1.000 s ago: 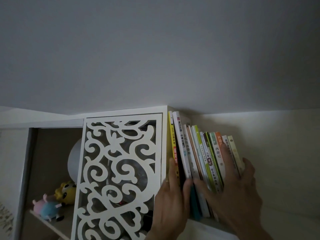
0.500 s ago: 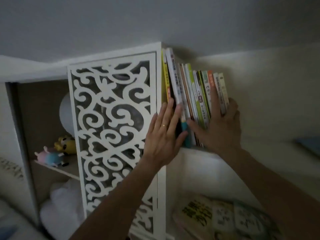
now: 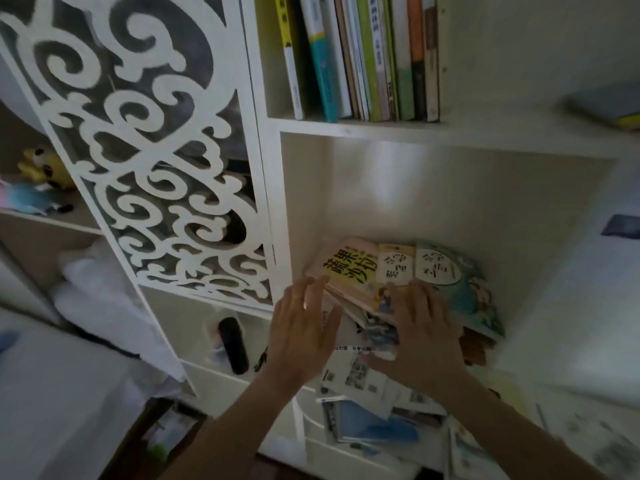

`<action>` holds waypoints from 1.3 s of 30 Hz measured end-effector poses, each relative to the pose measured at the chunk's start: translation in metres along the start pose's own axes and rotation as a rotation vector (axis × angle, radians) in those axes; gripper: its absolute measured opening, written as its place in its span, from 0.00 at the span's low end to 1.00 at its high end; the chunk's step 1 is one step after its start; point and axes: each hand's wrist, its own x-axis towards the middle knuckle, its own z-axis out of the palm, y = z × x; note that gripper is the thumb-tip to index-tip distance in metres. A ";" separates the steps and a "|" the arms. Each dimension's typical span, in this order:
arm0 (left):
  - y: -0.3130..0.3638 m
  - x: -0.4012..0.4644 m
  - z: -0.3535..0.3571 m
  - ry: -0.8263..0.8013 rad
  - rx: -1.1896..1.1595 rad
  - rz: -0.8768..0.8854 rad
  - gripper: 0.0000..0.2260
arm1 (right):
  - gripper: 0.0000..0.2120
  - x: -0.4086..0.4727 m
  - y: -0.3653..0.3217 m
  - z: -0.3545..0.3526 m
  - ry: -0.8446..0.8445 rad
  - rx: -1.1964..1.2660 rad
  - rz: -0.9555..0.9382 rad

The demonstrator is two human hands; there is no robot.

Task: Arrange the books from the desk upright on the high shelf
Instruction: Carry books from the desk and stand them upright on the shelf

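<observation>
Paper books (image 3: 398,271), thin and bendy, lying flat in a messy pile under the high shelf (image 3: 381,128). Left hand (image 3: 304,327) open beside the pile; right hand (image 3: 422,323) spread flat on top. Probably light but slippery; best pinched by both side edges.

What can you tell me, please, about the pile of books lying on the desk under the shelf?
The pile of books lies flat and untidy in the white alcove below the high shelf. Three thin, glossy picture books fan across the top: a pinkish one with big dark characters on yellow, a yellow one, and a teal one with cartoon figures. More books and printed sheets spill out beneath. The right hand rests on top; the left hand reaches its left edge.
</observation>
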 end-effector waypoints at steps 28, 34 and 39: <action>-0.004 -0.007 0.039 -0.140 -0.720 -0.814 0.25 | 0.16 0.067 0.067 -0.093 -0.153 0.176 0.046; -0.006 -0.013 0.043 -0.162 -1.001 -1.026 0.25 | 0.44 0.033 0.041 -0.035 -0.157 -0.178 -0.115; -0.011 -0.027 0.040 -0.256 -1.256 -1.004 0.13 | 0.47 0.012 0.020 -0.008 0.063 -0.094 -0.095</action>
